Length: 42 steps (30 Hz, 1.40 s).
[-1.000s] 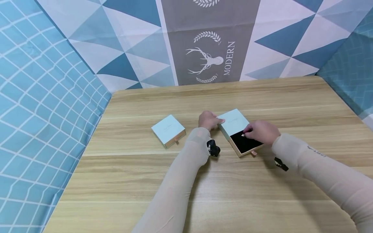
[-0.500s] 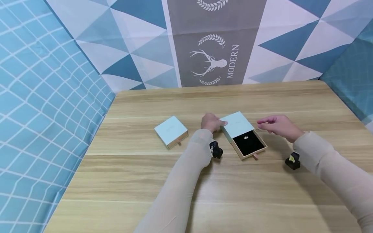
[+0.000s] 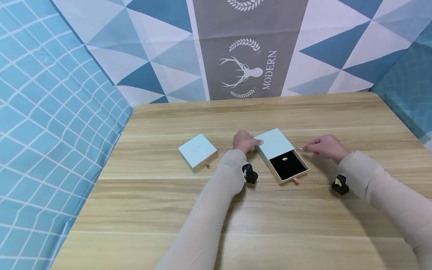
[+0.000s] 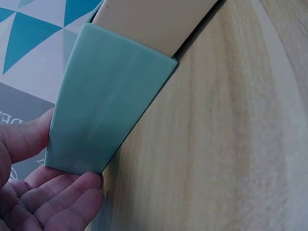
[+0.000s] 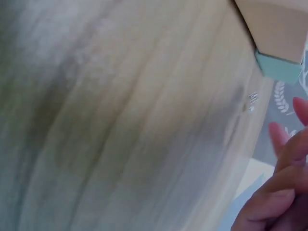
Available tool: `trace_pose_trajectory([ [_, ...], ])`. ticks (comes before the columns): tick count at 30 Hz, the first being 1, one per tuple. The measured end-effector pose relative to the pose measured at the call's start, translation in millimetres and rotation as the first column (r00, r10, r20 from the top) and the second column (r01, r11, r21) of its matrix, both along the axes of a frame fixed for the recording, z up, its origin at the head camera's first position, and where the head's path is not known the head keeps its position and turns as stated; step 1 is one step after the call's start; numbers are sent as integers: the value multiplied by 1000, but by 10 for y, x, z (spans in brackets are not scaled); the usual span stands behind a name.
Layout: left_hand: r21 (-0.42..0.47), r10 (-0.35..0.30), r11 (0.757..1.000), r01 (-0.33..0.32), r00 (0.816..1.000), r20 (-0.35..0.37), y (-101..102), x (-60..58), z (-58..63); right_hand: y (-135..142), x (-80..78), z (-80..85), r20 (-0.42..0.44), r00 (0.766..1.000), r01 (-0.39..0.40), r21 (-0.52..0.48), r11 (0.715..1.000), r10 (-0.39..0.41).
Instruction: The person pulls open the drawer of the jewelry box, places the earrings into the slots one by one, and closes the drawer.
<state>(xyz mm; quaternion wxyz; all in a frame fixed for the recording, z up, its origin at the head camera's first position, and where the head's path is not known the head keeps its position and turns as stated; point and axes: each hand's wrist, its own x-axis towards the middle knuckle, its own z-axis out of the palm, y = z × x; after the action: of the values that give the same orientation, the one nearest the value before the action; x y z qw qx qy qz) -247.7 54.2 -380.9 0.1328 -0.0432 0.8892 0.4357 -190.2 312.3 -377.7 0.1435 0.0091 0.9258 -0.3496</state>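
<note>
In the head view, a pale blue drawer box point(image 3: 275, 143) stands on the table with its drawer partly out. My left hand point(image 3: 244, 142) holds the box's far left corner, thumb on the lid and fingers at its end, as the left wrist view also shows. On the black lining point(image 3: 288, 168) lies a small shiny piece of jewelry point(image 3: 285, 159). Just right of the box is another tiny silvery piece of jewelry point(image 5: 252, 101). My right hand point(image 3: 326, 147) is beside it, fingers loosely bent; in the right wrist view they look apart from the piece.
A smaller, shut pale blue box point(image 3: 198, 150) with a pull tab stands left of my left hand. The wooden table point(image 3: 287, 225) ends at a patterned cloth backdrop point(image 3: 249, 48) behind. Blue checked cloth point(image 3: 44, 142) hangs at the left.
My right hand has left the drawer and moved right, and a small piece of jewelry now shows on the lining. In the last half second its fingers lowered slightly. My left hand stays on the box.
</note>
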Motion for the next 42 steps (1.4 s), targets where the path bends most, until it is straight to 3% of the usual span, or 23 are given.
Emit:
trace_pose_trajectory([
  [9, 23, -3, 1000, 2, 1000, 25, 15, -39, -25, -13, -180, -20, 78, 995, -67, 118, 991, 58],
  [16, 42, 13, 999, -15, 999, 36, -11, -31, -19, -148, -326, 70, 98, 987, -150, 277, 949, 127],
  [28, 41, 12, 999, -14, 999, 35, 0, -41, -24, -303, -296, 150, 97, 990, -132, 410, 902, 100],
  [42, 31, 21, 999, -22, 999, 45, 17, -33, -7, -341, -270, 126, 52, 995, -104, 459, 882, 91],
])
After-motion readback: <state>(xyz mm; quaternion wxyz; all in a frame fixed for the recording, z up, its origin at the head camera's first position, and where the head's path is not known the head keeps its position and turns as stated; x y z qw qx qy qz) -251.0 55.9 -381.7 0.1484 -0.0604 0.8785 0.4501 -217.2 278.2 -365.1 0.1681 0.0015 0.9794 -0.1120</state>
